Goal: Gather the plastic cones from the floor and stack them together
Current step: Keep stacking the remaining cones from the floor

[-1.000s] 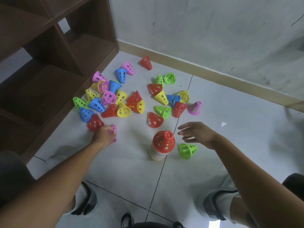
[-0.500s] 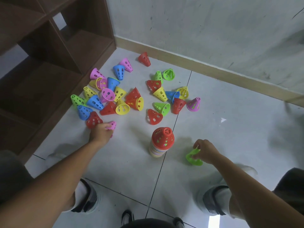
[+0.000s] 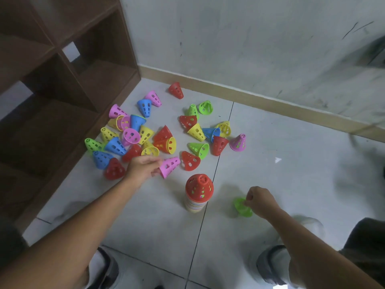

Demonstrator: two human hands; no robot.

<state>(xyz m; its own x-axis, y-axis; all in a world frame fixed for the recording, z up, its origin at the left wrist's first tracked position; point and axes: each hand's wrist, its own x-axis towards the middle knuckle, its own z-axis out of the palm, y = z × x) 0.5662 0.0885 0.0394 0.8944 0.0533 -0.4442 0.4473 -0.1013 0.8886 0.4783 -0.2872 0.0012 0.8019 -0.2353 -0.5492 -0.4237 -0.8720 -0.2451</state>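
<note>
Left hand (image 3: 143, 166): grip clamped on pink cone (image 3: 169, 166), wide end first, for stacking.
Right hand (image 3: 260, 201): grip pinches green cone (image 3: 241, 207) beside the stack (image 3: 198, 191), ready to cap it.

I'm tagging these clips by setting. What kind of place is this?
Probably an indoor playroom or activity room corner, though I can't be sure: a pale tiled floor meets a scuffed wall, a wooden cubby shelf stands at left, and perforated toy cones lie scattered about.
</note>
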